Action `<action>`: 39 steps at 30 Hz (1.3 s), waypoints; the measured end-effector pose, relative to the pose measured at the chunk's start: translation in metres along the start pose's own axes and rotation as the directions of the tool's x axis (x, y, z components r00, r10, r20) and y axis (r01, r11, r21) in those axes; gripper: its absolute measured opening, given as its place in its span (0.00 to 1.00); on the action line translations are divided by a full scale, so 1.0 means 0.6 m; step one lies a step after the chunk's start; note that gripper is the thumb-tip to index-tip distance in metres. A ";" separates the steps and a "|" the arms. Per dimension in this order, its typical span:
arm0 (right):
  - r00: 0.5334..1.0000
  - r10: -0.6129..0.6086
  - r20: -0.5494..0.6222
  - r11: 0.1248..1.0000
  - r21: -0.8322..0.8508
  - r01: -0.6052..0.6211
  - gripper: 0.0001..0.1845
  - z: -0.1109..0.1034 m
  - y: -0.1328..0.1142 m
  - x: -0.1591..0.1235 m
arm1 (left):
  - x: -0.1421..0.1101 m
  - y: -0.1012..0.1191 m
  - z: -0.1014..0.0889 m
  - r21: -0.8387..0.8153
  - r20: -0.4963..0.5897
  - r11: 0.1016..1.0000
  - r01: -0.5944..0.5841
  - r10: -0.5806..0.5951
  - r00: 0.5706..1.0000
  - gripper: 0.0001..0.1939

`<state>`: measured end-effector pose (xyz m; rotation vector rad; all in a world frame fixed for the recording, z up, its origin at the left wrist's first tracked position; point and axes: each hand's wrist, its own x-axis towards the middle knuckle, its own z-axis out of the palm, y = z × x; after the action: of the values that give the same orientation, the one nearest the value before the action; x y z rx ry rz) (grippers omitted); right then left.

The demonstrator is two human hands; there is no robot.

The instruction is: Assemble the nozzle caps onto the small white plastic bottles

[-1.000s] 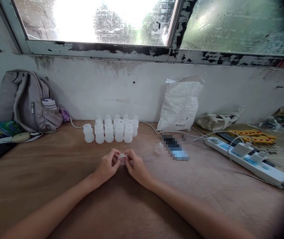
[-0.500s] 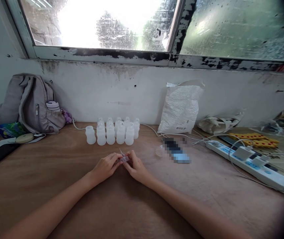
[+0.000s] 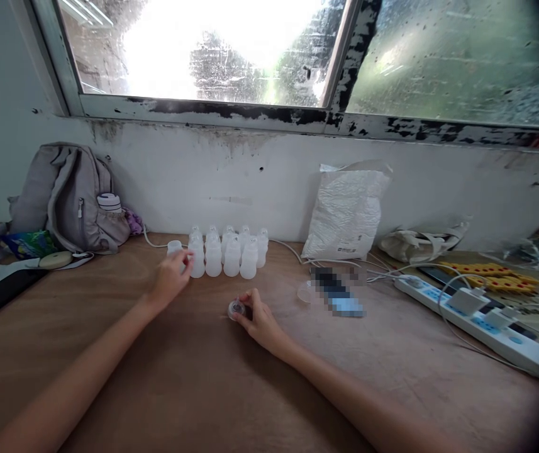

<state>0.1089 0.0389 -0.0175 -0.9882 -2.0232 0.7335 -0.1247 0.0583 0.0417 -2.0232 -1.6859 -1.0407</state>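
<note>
My right hand (image 3: 257,318) rests on the wooden table (image 3: 203,384) and pinches a small clear cap (image 3: 236,308) between its fingertips. My left hand (image 3: 170,277) has reached forward to an open, uncapped white plastic bottle (image 3: 173,248) at the left end of the group, its fingers curled round it. Several capped white bottles (image 3: 229,255) stand in rows just right of that hand. Another clear cap (image 3: 304,292) lies loose on the table to the right.
A grey backpack (image 3: 68,198) leans on the wall at back left, a white plastic bag (image 3: 347,211) at back centre. A blurred phone-like object (image 3: 338,292), cables and a white power strip (image 3: 481,318) lie to the right.
My left hand left the cap and moved forward and left to the uncapped bottle. My right hand keeps the cap alone. The view shifted slightly.
</note>
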 end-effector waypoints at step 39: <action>0.999 -0.016 0.034 0.948 0.320 0.004 0.16 -0.084 -0.097 0.031 | -0.081 0.154 0.045 -0.806 0.451 0.469 0.360 0.094 0.887 0.28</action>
<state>0.1194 0.0314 0.0607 -0.7790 -1.8611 1.0424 -0.0309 0.0169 0.0086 -2.9874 -1.6878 -1.9510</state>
